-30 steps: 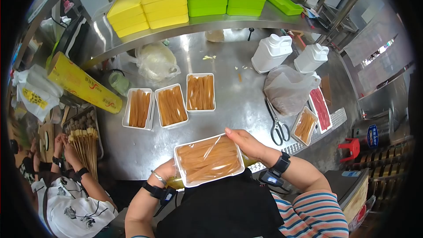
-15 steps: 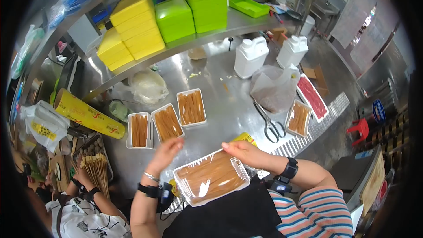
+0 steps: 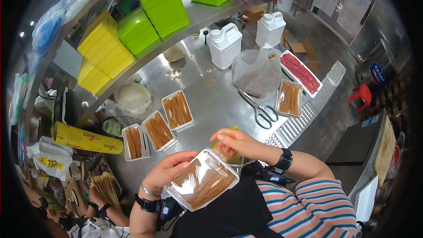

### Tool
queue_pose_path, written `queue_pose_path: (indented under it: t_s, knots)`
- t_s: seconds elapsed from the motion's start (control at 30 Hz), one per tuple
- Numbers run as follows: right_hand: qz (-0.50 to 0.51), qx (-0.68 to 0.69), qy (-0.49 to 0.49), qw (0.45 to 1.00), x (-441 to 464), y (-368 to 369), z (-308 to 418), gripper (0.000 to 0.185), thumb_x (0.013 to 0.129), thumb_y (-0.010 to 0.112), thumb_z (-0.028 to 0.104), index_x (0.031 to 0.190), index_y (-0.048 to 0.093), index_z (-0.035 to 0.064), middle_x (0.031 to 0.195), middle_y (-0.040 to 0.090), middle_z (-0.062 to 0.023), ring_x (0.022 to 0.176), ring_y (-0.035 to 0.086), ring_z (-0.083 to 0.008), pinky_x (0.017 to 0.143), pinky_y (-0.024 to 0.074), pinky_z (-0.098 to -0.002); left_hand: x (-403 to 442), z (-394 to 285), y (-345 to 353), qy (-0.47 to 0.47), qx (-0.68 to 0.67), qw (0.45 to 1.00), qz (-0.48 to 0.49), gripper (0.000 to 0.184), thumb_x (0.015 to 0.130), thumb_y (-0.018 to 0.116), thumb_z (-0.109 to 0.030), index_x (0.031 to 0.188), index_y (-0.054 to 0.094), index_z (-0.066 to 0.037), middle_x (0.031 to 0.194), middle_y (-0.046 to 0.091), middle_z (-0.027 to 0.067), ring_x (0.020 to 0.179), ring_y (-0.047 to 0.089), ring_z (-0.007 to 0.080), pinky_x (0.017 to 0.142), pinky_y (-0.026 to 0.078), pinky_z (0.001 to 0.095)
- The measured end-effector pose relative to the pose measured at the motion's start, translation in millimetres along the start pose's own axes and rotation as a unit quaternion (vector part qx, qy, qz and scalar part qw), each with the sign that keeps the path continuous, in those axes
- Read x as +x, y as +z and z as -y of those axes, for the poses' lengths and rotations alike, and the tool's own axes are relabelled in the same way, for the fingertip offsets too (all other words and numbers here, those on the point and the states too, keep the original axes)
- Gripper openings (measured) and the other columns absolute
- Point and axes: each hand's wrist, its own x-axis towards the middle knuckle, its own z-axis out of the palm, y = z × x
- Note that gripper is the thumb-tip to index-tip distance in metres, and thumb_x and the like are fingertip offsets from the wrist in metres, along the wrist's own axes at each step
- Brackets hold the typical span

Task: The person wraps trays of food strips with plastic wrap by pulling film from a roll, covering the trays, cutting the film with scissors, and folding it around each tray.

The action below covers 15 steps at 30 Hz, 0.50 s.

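A white tray of brown strips under clear film (image 3: 203, 180) is tilted in front of the black apron. My left hand (image 3: 171, 169) grips its upper left edge. Just above the tray's upper right corner is my right hand (image 3: 235, 143), its fingers curled; whether they pinch the film or anything else is too small to tell. A yellow roll (image 3: 225, 145) lies partly hidden behind the right hand. On the steel table (image 3: 207, 114) to the left lie more trays of brown strips (image 3: 177, 110), and scissors (image 3: 260, 111) lie to the right.
Right of the scissors are a wrapped tray (image 3: 289, 98), a tray of red meat (image 3: 301, 73) and a plastic bag (image 3: 257, 72). White jugs (image 3: 225, 46) stand behind. Green boxes (image 3: 164, 9) and yellow boxes are on the shelf. A co-worker's hand (image 3: 96, 197) holds skewers at lower left.
The view has swung to the right. My left hand, off the tray half a second ago, grips it again. My right hand has come off the tray's corner, and the tray is now tilted.
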Motion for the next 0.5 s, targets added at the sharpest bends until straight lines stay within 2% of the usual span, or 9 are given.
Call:
queue_pose_path:
  t_s: [0.03,0.07,0.1,0.17,0.23,0.3,0.4,0.43,0.5]
  knots:
    - [-0.037,0.014,-0.062,0.997,-5.4,-3.3,-1.2,0.033,0.099,0.053,0.031,0.115,0.058,0.0024,0.089,0.061,-0.0041,0.071,0.059,-0.0089,0.061,0.0494,-0.0233,-2.1,-0.1,2.0,-0.002,0.003,1.000,0.001,0.040,0.098,0.054,-0.015,0.134,0.050,0.001,0.124,0.059,0.0050,0.110,0.055,0.0104,0.095,0.045,0.0270]
    - [-0.053,0.002,-0.084,0.995,-13.0,-3.6,-1.6,0.030,0.091,0.063,0.015,0.118,0.058,0.0040,0.090,0.063,-0.0050,0.072,0.061,-0.0101,0.060,0.0501,-0.0241,-4.6,-2.0,5.2,0.004,0.002,1.000,-0.010,0.040,0.098,0.053,-0.014,0.135,0.050,0.001,0.124,0.059,0.0050,0.110,0.055,0.0103,0.095,0.045,0.0269]
    - [-0.055,0.004,-0.084,0.995,-18.1,-4.7,-0.1,0.030,0.091,0.063,0.015,0.118,0.058,0.0040,0.090,0.063,-0.0050,0.072,0.061,-0.0101,0.060,0.0501,-0.0241,-6.1,-2.3,8.0,0.010,0.001,1.000,-0.021,0.040,0.098,0.053,-0.014,0.135,0.049,0.000,0.124,0.059,0.0050,0.110,0.055,0.0103,0.095,0.045,0.0268]
    - [-0.082,-0.321,-0.245,0.911,-29.9,-5.2,7.8,0.037,0.084,0.069,0.016,0.119,0.057,0.0104,0.092,0.062,-0.0030,0.070,0.061,-0.0129,0.062,0.0488,-0.0247,-6.6,-0.1,9.6,-0.001,-0.022,1.000,-0.021,0.040,0.098,0.053,-0.014,0.136,0.048,0.000,0.124,0.059,0.0050,0.109,0.055,0.0103,0.095,0.045,0.0267]
    - [-0.117,-0.349,-0.289,0.883,-27.7,1.7,6.5,0.036,0.079,0.070,0.015,0.114,0.060,0.0112,0.095,0.061,-0.0028,0.073,0.063,-0.0154,0.062,0.0497,-0.0279,-5.8,2.4,10.7,-0.011,-0.045,0.999,-0.022,0.041,0.098,0.052,-0.014,0.136,0.048,0.000,0.123,0.059,0.0050,0.109,0.055,0.0104,0.094,0.045,0.0266]
    - [-0.154,-0.442,-0.393,0.792,-23.6,2.9,5.2,0.026,0.079,0.070,0.017,0.104,0.064,0.0106,0.094,0.062,-0.0027,0.075,0.065,-0.0181,0.063,0.0510,-0.0316,-4.0,4.7,10.6,0.002,-0.029,0.999,-0.028,0.040,0.098,0.052,-0.015,0.135,0.049,0.000,0.121,0.060,0.0047,0.108,0.055,0.0105,0.093,0.045,0.0262]
    - [-0.177,-0.462,-0.422,0.760,-19.7,-2.6,7.4,0.011,0.080,0.069,0.009,0.090,0.067,0.0067,0.088,0.064,-0.0057,0.065,0.061,-0.0152,0.056,0.0487,-0.0271,-5.9,4.8,13.2,0.008,-0.014,0.999,-0.050,0.040,0.098,0.053,-0.015,0.135,0.050,0.000,0.121,0.060,0.0046,0.108,0.055,0.0104,0.093,0.045,0.0259]
    - [-0.178,-0.462,-0.423,0.759,-17.3,-7.5,6.3,0.011,0.080,0.069,0.009,0.090,0.067,0.0067,0.088,0.064,-0.0057,0.065,0.061,-0.0152,0.056,0.0487,-0.0271,-7.1,5.4,14.6,0.009,-0.013,0.999,-0.050,0.040,0.098,0.053,-0.015,0.135,0.050,0.000,0.121,0.060,0.0046,0.108,0.055,0.0104,0.093,0.045,0.0259]
    - [-0.263,-0.307,-0.275,0.872,-10.2,-20.6,-3.6,0.006,0.083,0.068,0.010,0.087,0.066,0.0061,0.081,0.061,-0.0045,0.064,0.058,-0.0115,0.055,0.0463,-0.0259,-10.0,5.8,18.4,0.016,-0.033,0.997,-0.062,0.039,0.098,0.053,-0.014,0.134,0.050,0.000,0.121,0.060,0.0045,0.108,0.055,0.0102,0.093,0.045,0.0259]
